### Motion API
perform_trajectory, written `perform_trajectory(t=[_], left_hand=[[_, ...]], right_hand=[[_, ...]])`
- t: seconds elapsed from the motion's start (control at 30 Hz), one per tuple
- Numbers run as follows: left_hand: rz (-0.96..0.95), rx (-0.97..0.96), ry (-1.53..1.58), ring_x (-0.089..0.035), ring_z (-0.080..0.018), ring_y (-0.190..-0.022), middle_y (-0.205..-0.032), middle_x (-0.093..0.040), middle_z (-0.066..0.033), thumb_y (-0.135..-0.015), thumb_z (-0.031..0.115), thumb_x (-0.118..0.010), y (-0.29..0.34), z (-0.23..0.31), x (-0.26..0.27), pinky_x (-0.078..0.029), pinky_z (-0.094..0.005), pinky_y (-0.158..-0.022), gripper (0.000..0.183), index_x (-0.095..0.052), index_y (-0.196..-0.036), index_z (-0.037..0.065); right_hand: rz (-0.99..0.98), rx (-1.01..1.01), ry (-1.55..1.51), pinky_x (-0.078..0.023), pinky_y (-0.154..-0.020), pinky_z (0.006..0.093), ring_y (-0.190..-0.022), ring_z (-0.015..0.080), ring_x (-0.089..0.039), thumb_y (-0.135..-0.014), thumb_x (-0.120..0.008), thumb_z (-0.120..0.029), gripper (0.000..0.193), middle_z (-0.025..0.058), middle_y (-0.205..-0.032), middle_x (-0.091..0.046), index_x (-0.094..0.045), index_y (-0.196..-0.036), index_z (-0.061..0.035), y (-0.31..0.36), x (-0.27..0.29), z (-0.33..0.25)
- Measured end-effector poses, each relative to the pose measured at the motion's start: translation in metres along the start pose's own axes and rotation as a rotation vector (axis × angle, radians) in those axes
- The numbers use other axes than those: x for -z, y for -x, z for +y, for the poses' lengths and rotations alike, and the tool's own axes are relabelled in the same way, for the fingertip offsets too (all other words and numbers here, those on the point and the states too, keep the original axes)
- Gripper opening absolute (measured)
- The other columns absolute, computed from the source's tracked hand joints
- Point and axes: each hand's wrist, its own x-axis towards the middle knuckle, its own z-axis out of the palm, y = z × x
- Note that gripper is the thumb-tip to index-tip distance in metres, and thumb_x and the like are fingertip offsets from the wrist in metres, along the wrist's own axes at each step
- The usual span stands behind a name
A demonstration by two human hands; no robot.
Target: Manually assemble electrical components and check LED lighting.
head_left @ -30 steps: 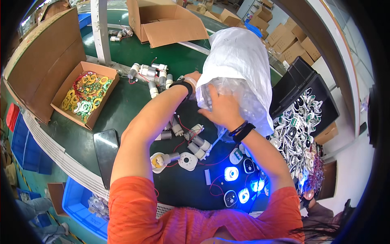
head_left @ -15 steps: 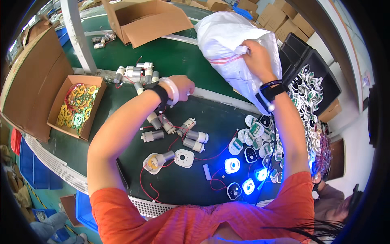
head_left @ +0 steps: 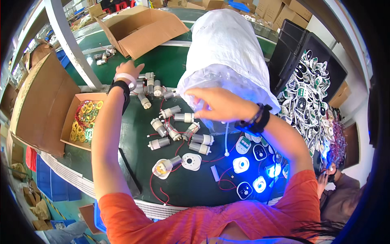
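Note:
My left hand (head_left: 129, 71) is raised over the far left of the bench, fingers apart, with nothing in it. Close to it lies a cluster of small grey-and-white motors (head_left: 150, 86). A large white woven bag (head_left: 227, 44) lies with its mouth toward me, a clear plastic liner (head_left: 221, 75) showing inside. At that mouth is my right hand (head_left: 221, 105), thumb and fingers apart; whether it touches the bag is unclear. More motors (head_left: 170, 110) with red wires are scattered on the bench below. One motor (head_left: 174, 161) is attached to a white oval plate.
Lit blue-white discs (head_left: 241, 164) and a white plate (head_left: 191, 161) lie near me. At right, a black crate (head_left: 325, 69) spills white circuit-board pieces. A carton of yellow rings (head_left: 83, 122) stands left, an open cardboard box (head_left: 142, 32) behind. Another person's hands (head_left: 327, 175) show at far right.
My right hand has let go of the bag's upper edge and moved left and nearer. The bag's mouth has swung toward me. My left hand has moved away leftward, opening.

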Motion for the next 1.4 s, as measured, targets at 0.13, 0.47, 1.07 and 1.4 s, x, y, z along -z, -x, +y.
perform_trajectory(t=[0.13, 0.47, 1.07, 1.4], left_hand=[[-0.112, 0.185, 0.0, -0.038, -0.0365, -0.137, -0.144, -0.045, -0.0178, -0.078, 0.078, -0.052, -0.002, -0.01, -0.023, -0.031, -0.0574, -0.109, 0.088, -0.046, -0.144, 0.019], [-0.236, 0.006, 0.071, -0.06, -0.0309, -0.116, -0.121, -0.066, -0.0161, -0.073, 0.06, -0.062, 0.027, 0.022, -0.01, -0.042, -0.0491, -0.099, 0.069, -0.065, -0.125, 0.015], [-0.254, -0.757, 0.158, -0.055, -0.04, -0.102, -0.103, -0.058, -0.0201, -0.073, 0.026, -0.072, 0.195, 0.049, 0.019, -0.045, -0.0455, -0.091, 0.064, -0.05, -0.131, 0.007], [-0.316, -0.807, 0.293, -0.057, -0.0355, -0.11, -0.117, -0.059, -0.0187, -0.077, 0.011, -0.069, 0.238, 0.033, 0.041, -0.047, -0.0408, -0.094, 0.053, -0.055, -0.128, 0.005]], right_hand=[[-0.02, 0.03, 0.043, -0.052, -0.071, 0.0402, -0.081, 0.0299, -0.067, -0.084, -0.069, -0.023, 0.058, 0.015, -0.1, -0.065, -0.048, -0.137, -0.0101, 0.025, 0.011, -0.014], [0.003, -0.144, 0.115, -0.051, -0.079, 0.0384, -0.091, 0.0288, -0.065, -0.085, -0.068, -0.014, 0.054, 0.015, -0.111, -0.06, -0.05, -0.136, -0.0138, 0.077, 0.02, 0.007], [0.212, -0.139, -0.191, -0.046, -0.096, 0.0406, -0.11, 0.0373, -0.057, -0.083, -0.062, -0.007, 0.042, 0.0195, -0.116, -0.058, -0.055, -0.124, -0.0013, 0.074, -0.001, 0.048], [0.449, -0.129, 0.635, -0.041, -0.095, 0.0474, -0.115, 0.0361, -0.052, -0.078, -0.066, -0.009, 0.048, 0.0206, -0.13, -0.05, -0.055, -0.125, -0.0049, 0.078, -0.017, 0.058]])
